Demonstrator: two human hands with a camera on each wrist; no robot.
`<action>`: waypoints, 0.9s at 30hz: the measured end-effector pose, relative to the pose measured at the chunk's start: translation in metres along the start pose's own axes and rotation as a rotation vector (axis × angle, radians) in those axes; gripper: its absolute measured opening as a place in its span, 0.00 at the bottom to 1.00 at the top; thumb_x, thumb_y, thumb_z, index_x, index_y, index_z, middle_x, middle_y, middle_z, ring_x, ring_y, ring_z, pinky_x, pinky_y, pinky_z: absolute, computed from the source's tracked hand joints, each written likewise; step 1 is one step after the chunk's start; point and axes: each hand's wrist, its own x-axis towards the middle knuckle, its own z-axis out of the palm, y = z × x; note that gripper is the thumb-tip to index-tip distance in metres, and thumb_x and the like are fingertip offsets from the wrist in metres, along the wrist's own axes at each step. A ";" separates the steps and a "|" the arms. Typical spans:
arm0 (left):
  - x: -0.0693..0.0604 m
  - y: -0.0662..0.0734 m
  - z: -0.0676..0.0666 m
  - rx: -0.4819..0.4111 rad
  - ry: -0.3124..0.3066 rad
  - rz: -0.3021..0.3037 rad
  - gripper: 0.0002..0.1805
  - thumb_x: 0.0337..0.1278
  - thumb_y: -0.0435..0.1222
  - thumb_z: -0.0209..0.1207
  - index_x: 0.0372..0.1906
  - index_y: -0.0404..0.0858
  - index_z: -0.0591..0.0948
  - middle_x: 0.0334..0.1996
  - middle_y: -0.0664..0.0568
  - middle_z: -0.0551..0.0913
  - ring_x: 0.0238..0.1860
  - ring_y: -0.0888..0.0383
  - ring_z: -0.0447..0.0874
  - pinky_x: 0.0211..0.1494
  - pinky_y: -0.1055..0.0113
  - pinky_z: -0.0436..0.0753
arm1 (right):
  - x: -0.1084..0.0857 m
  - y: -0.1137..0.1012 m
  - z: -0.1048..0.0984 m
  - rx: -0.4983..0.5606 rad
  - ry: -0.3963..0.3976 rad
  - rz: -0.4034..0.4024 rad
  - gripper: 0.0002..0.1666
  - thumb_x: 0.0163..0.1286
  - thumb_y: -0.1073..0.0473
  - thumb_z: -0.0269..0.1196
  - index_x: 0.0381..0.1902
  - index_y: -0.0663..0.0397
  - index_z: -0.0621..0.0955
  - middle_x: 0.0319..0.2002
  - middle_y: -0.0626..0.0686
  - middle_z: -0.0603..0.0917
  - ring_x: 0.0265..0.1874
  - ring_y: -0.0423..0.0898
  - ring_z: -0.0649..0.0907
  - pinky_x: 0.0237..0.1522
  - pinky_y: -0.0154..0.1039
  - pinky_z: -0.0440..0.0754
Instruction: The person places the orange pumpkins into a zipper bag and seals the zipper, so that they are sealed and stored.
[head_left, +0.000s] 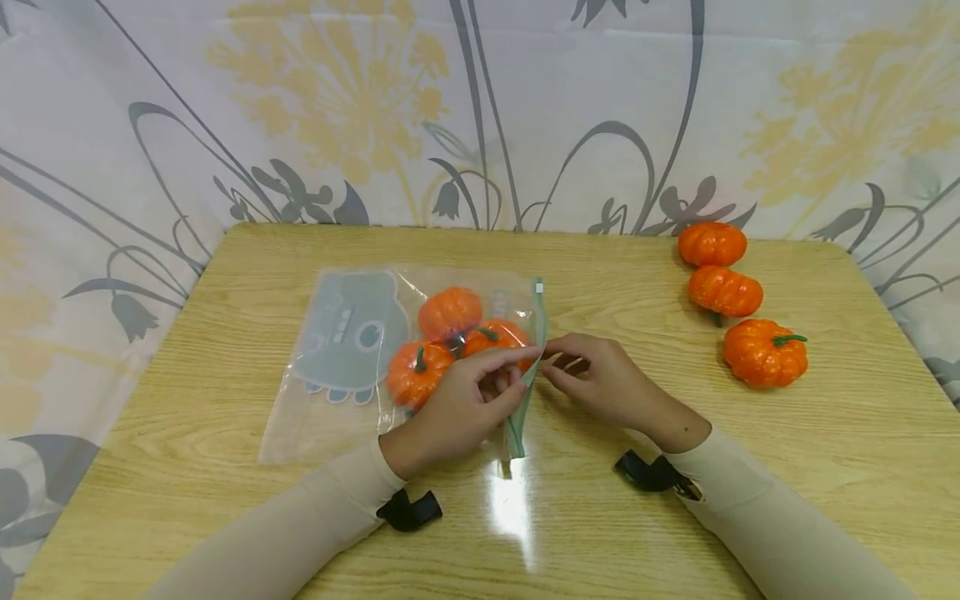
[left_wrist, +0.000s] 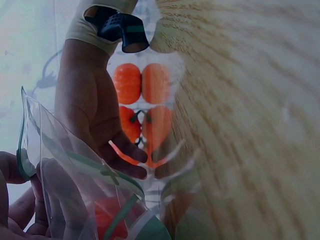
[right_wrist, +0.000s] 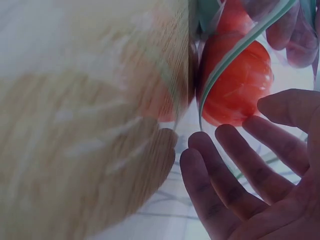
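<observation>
A clear zip bag [head_left: 348, 342] with a blue-grey cartoon print lies flat on the table, its green zip edge [head_left: 516, 433] toward the right. Three small orange toy pumpkins [head_left: 417, 375] show through the plastic. My left hand [head_left: 468, 396] lies over the bag and pinches its rim between thumb and fingers; the left wrist view shows the mouth parted there. Just right of the zip edge is my right hand [head_left: 600, 379], its fingertips at the opening. Its fingers [right_wrist: 255, 175] are spread and hold nothing in the right wrist view.
Three more orange pumpkins [head_left: 765, 353] stand in a rough column at the table's right. The wood-grain table [head_left: 600, 542] ends at a curtain [head_left: 525, 108] with floral print behind. A white slider [head_left: 538, 287] sits at the zip's far end.
</observation>
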 end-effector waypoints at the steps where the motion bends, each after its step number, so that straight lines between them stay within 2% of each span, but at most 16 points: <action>1: 0.000 0.000 0.000 0.001 0.002 0.003 0.22 0.68 0.30 0.54 0.66 0.37 0.77 0.37 0.49 0.78 0.32 0.61 0.74 0.34 0.74 0.77 | 0.000 -0.001 -0.001 -0.005 0.003 0.001 0.14 0.70 0.65 0.64 0.52 0.59 0.85 0.49 0.57 0.87 0.42 0.50 0.88 0.43 0.43 0.88; 9: 0.000 0.000 0.001 0.019 0.013 -0.003 0.22 0.68 0.30 0.55 0.65 0.36 0.77 0.37 0.48 0.78 0.32 0.60 0.75 0.35 0.74 0.78 | 0.000 0.001 -0.005 -0.036 0.041 -0.004 0.13 0.70 0.66 0.63 0.51 0.63 0.84 0.49 0.60 0.87 0.41 0.52 0.88 0.43 0.45 0.88; 17: 0.002 0.001 0.001 0.030 0.053 0.014 0.21 0.67 0.30 0.56 0.64 0.39 0.79 0.35 0.48 0.79 0.31 0.61 0.75 0.36 0.74 0.78 | 0.002 0.002 -0.017 -0.121 0.113 -0.008 0.13 0.69 0.67 0.64 0.50 0.63 0.85 0.48 0.60 0.87 0.40 0.51 0.88 0.43 0.49 0.88; 24: 0.001 0.005 -0.001 0.094 0.110 -0.055 0.20 0.65 0.30 0.57 0.60 0.39 0.80 0.33 0.50 0.79 0.27 0.59 0.75 0.30 0.74 0.76 | 0.000 0.004 -0.027 -0.171 0.148 0.002 0.13 0.70 0.65 0.64 0.50 0.62 0.85 0.47 0.58 0.87 0.41 0.52 0.88 0.45 0.51 0.87; 27: 0.001 0.005 -0.001 0.132 0.135 -0.081 0.19 0.64 0.30 0.57 0.59 0.40 0.81 0.32 0.51 0.79 0.27 0.58 0.76 0.30 0.73 0.77 | -0.002 0.004 -0.032 -0.213 0.190 0.016 0.13 0.71 0.64 0.63 0.50 0.59 0.86 0.46 0.57 0.87 0.42 0.52 0.87 0.41 0.50 0.86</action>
